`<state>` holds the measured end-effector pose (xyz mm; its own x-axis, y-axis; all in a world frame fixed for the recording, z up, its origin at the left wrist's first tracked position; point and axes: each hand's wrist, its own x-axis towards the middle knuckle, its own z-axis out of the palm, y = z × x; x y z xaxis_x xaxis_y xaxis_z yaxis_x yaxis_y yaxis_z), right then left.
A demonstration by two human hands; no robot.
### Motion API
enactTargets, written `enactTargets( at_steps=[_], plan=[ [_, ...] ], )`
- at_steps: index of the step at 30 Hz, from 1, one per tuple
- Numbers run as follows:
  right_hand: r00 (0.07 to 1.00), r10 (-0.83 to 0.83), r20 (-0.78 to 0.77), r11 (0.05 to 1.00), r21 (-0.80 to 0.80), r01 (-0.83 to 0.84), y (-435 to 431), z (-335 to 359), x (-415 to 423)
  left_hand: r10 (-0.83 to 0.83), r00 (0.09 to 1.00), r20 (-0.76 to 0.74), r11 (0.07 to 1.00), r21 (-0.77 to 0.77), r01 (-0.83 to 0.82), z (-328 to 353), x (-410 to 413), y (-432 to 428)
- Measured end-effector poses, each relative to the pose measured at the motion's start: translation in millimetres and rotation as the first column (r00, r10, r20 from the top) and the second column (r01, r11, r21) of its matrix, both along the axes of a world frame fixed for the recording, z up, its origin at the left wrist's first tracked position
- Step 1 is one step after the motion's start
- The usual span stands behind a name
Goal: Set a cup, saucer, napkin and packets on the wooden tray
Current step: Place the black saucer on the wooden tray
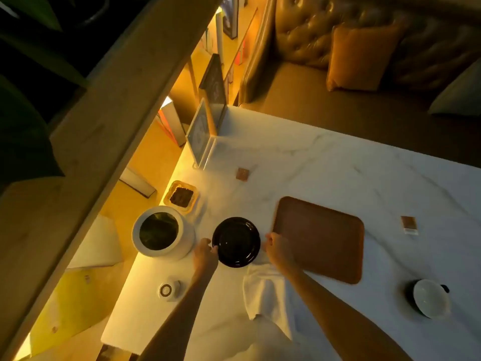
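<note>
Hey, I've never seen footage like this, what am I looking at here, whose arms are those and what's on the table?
This is one picture from a camera worn on a person's head, looking down at their own bare arms. There is no machine. The left hand and right hand grip opposite edges of a black saucer, beside an empty wooden tray on a white marble table. A white napkin lies under the right arm, a cup sits right of the tray, and two small packets lie farther off.

1. The napkin (263, 290) lies partly hidden under the saucer (236, 242) and the right forearm.
2. The left hand (205, 252) hides its own fingertips at the saucer's rim.
3. Print on the packet (409, 224) near the table's right edge is too small to read.
</note>
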<state>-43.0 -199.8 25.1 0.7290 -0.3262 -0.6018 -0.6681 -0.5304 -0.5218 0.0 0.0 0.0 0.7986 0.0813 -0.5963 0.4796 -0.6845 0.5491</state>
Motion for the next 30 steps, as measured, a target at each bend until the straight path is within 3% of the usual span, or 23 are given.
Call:
enactTargets(
  at_steps=[6, 19, 25, 30],
  plan=[
    [0.992, -0.072, -0.105, 0.994, 0.074, 0.08, 11.1, -14.7, 17.0, 0.054, 0.993, -0.108, 0.996, -0.069, -0.062, -15.3, 4.3, 5.4],
    [0.978, -0.198, -0.07, 0.959, 0.195, 0.208, 4.9, -29.6, 18.2, 0.07, 0.985, -0.155, 0.983, -0.158, -0.095, -19.5, 5.3, 7.8],
    [0.946, -0.324, -0.014, 0.892, 0.328, 0.31, -22.8, -18.2, 15.8, 0.051, 0.998, -0.046, 0.977, -0.205, -0.059, 0.1, 16.8, -17.2],
    [0.84, -0.54, -0.047, 0.772, 0.369, 0.517, -76.5, -17.2, -6.6, -0.096, 0.994, -0.044, 0.978, -0.189, 0.086, 12.8, 31.8, -82.9]
  ],
)
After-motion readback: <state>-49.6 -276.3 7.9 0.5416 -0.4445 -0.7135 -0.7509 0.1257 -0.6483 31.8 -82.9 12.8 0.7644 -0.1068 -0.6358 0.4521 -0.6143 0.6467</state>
